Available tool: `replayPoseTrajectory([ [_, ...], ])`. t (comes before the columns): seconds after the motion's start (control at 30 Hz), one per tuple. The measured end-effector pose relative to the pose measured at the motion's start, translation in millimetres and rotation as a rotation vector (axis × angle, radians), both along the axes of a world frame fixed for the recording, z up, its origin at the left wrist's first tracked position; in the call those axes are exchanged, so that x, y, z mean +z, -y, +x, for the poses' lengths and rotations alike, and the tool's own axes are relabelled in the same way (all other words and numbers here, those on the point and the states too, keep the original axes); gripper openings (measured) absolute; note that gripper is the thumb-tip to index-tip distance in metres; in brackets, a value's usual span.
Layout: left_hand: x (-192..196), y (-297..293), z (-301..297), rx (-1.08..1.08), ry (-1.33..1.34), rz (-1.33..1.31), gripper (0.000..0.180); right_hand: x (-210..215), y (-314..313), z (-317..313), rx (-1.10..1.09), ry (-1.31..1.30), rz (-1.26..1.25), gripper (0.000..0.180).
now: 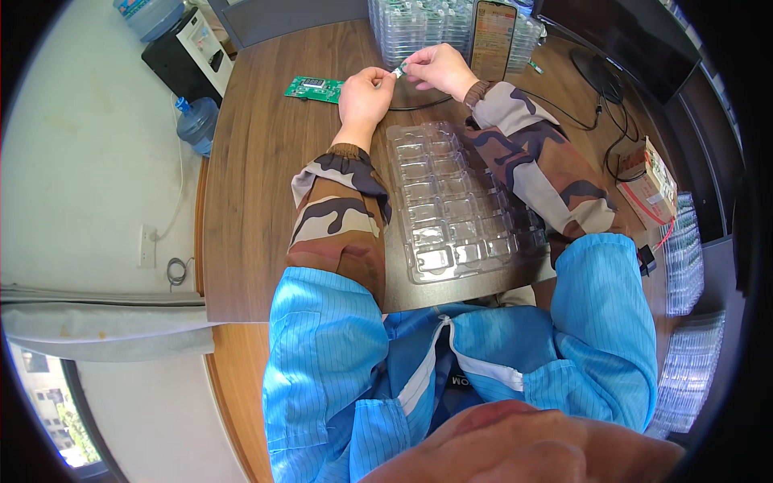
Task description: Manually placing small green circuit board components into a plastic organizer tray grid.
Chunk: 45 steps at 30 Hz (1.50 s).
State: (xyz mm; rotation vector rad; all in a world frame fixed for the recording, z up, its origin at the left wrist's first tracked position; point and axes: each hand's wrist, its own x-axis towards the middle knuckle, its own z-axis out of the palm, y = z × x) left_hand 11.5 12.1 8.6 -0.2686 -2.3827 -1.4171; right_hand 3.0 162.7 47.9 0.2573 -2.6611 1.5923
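Green and white, a small piece sits just beyond the far edge of a clear plastic tray, pinched between the thumb and fingers of a person's right grip. The left grip, its fingers curled in, meets it from the other side; whether its fingertips are closed on the piece cannot be told. A green circuit board carrying a small display lies beyond the tray and to its left, one end reaching the left grip.

The tray's moulded pockets face up on a brown wood-grain surface, its right side partly covered by a camouflage sleeve. Past the tray's far edge stand a stack of clear trays and, in front of it, an upright phone with its screen lit. A dark monitor rises beyond the tray to the right, while a cardboard box rests to the tray's right. Well to the tray's left, off the surface, are a black-and-white water dispenser and a blue water bottle.
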Motion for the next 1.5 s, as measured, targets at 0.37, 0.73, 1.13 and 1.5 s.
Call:
replayPoseTrajectory([
  [0.37, 0, 2, 1, 0.019, 0.012, 0.025, 0.021, -2, 5, 6, 0.009, -0.081, -0.025, 0.018],
  [0.73, 3, 0, 2, -0.010, -0.036, 0.022, 0.018, 1, 6, 11, -0.020, -0.433, 0.341, 0.019],
  [1.13, -3, 6, 1, -0.002, -0.045, -0.109, 0.019, 50, -101, 182, 0.028, -0.238, 0.648, 0.017],
  [1.5, 3, 2, 5, -0.017, -0.070, -0.257, 0.020, 4, -244, 336, -0.646, 0.165, 1.540, 0.015],
])
